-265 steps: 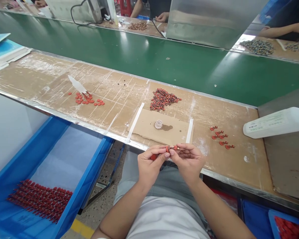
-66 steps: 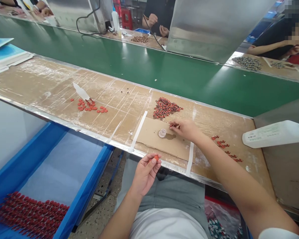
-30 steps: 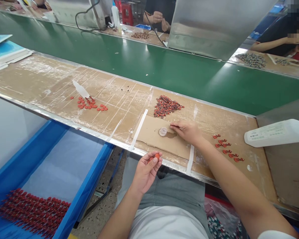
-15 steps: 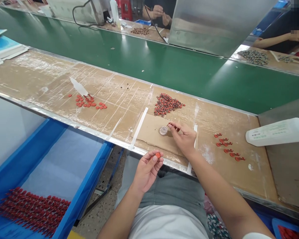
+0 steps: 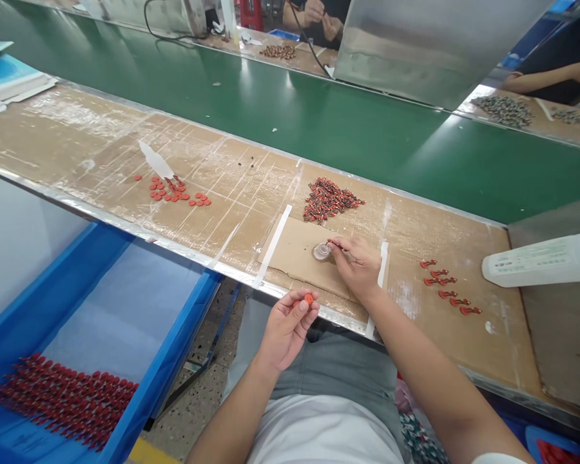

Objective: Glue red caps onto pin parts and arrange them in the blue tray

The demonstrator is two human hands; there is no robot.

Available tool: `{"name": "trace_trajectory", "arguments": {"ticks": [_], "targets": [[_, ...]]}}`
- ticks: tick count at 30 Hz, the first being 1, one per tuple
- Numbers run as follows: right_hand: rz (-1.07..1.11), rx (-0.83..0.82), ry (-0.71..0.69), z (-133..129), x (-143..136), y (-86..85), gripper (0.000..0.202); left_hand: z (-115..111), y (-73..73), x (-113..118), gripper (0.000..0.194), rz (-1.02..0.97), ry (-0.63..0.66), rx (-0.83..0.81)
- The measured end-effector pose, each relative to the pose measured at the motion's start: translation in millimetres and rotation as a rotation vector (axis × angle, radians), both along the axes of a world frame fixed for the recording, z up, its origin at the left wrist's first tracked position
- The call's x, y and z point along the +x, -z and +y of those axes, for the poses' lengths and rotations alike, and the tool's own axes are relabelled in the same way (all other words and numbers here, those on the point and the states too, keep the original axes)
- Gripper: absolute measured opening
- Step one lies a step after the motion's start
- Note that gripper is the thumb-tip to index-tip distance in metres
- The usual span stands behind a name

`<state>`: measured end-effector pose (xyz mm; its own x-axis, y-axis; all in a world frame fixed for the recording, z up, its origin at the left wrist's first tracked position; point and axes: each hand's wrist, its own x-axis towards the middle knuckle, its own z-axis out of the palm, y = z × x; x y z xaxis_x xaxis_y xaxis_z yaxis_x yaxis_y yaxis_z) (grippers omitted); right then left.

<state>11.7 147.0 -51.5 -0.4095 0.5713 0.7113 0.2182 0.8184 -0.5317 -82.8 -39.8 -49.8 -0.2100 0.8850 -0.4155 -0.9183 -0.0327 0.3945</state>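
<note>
My left hand (image 5: 290, 325) pinches a small red disc (image 5: 309, 299) at the table's front edge. Over the cardboard sheet (image 5: 290, 251), my right hand (image 5: 360, 264) has thumb and forefinger closed on a small dark red piece (image 5: 330, 242), mostly hidden by the fingertips. That piece is at the rim of a small round clear dish (image 5: 321, 251); whether it touches the dish I cannot tell. Just behind lies a pile of small red and dark pieces (image 5: 331, 200). To the right, several red figures on disc bases (image 5: 448, 294) lie in short rows.
Loose red discs (image 5: 174, 192) lie at left beside a white pointed strip (image 5: 155, 160). A white bottle (image 5: 536, 261) lies on its side at right. Below left, a blue tray (image 5: 159, 361) holds rows of red pieces. Behind runs a green belt (image 5: 270, 109); co-workers' hands (image 5: 323, 19) show beyond.
The view has shifted slightly, so the table things sit a little further right. My right hand's fingertips remain by the dish; my left hand still holds the red disc.
</note>
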Motion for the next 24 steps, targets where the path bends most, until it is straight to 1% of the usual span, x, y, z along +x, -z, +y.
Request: {"name": "trace_trajectory", "arguments": {"ticks": [4, 9, 12, 16, 20, 22, 24], "targets": [[-0.017, -0.013, -0.018, 0, -1, 0.5, 0.016, -1, -0.1, 0, 0.02, 0.004, 0.001, 0.01], [-0.017, -0.014, -0.025, -1, -3, -2.9, 0.015, -2, -3.3, -1, 0.023, -0.001, -0.001, 0.006], [-0.013, -0.058, -0.001, -2, -3, -4.1, 0.013, -1, -3.8, -2, 0.023, -0.003, -0.001, 0.003], [0.013, -0.207, 0.079, -4, -1, -1.7, 0.014, 2, -3.4, -2, 0.022, 0.01, -0.012, -0.012], [0.112, -0.398, 0.087, -6, -2, 0.4, 0.019, 8, -4.7, 0, 0.022, 0.005, -0.042, -0.021], [0.178, -0.502, 0.078, -9, -2, -2.7, 0.02, 11, -6.6, 1, 0.021, 0.001, -0.049, -0.02], [0.252, -0.601, 0.066, -15, 0, -9.7, 0.021, 14, -9.5, 2, 0.02, 0.004, -0.055, -0.019]]}}
